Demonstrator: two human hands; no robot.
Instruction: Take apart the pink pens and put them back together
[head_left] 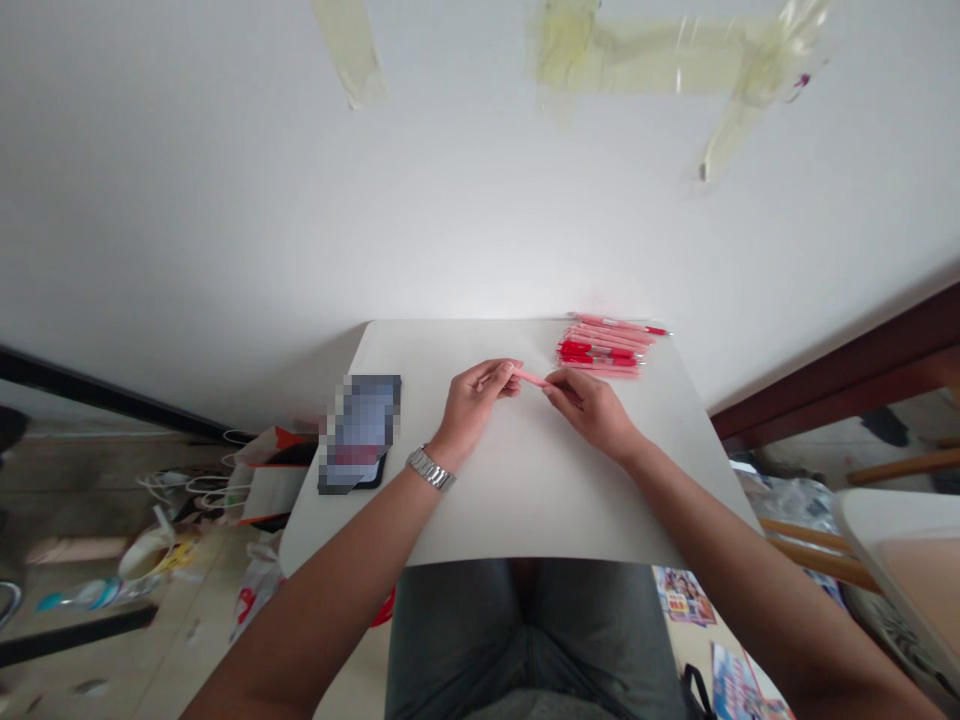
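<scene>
Pen (pixel 530 378): pink, slanting, over the middle of the counter (pixel 517 490); both ends hidden.
Left grip (pixel 474 398): clamped on one end.
Right grip (pixel 594 408): clamped on the other.
Pile (pixel 600 345): red and pink pens, overlapping, near the back right corner.
Phone (pixel 364 430): pixelated, beside the left edge.
Surface: white, stretching from my grips to the near edge.

soft, diffuse light falls brightest on the wall (pixel 465 225) just above the table (pixel 525 490), fading to grey toward dim corners. small glints mark the tape (pixel 645 65). the piled pens (pixel 600 345) blur slightly, coarse pixel blocks cover the phone (pixel 364 430), and wide-angle distortion stretches the forearms (pixel 701 505).
</scene>
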